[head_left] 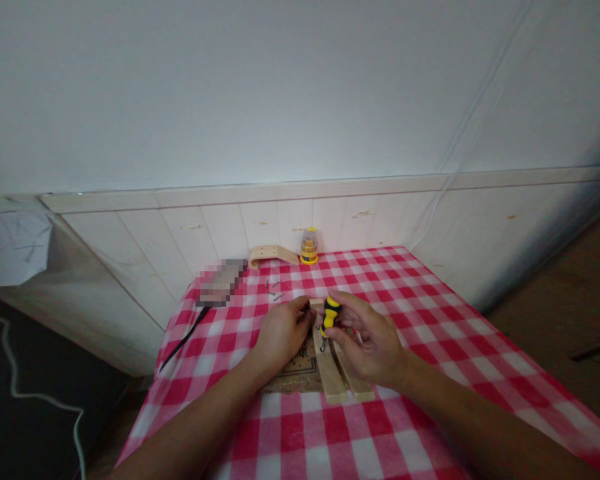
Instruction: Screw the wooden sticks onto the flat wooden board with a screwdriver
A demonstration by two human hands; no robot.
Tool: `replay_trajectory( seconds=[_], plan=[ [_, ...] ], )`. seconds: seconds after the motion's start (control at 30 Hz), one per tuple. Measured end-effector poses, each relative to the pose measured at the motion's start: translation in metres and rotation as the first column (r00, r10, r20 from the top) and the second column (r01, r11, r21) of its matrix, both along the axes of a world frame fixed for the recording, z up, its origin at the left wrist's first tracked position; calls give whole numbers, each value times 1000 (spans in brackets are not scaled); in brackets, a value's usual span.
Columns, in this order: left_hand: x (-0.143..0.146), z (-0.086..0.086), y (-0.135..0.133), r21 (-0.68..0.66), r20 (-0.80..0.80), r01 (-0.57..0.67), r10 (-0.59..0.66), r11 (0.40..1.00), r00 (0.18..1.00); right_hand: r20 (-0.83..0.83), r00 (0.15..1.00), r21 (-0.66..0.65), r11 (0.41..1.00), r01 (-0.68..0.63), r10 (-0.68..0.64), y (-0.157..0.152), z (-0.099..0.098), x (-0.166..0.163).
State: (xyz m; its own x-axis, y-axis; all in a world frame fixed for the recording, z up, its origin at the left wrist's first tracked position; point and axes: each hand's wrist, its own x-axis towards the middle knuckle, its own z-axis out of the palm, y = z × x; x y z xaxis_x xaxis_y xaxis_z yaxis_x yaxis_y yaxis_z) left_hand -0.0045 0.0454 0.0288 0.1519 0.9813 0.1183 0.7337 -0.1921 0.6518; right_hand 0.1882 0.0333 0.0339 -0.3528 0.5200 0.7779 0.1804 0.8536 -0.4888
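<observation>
My right hand (375, 340) is closed around a short, stubby screwdriver (332, 312) with a yellow and black handle. The screwdriver's metal shaft points down at a pale wooden strip (331, 380); whether its tip touches a screw is too small to tell. With its fingers bent, my left hand (285, 330) grips that strip near its far end. A second wooden strip (360, 388) lies alongside on the right, partly covered by my right hand. Beneath the strips is a brown board (300, 368) with dark printed markings.
Several loose screws (275, 293) lie beyond my left hand. Farther back are a bent wooden piece (273, 253) and a yellow bit holder with a clear cover (309, 247). A blurred-out flat object (223, 283) with a black cable sits left on the checked tablecloth (430, 303).
</observation>
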Motion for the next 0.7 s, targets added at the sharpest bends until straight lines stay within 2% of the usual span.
replay_trajectory(
  seconds=[0.7],
  plan=[
    [1,2,-3,15,-12,-13,13,1000,1000,4,1000,54,999,8,-8,0,8,-3]
  ],
)
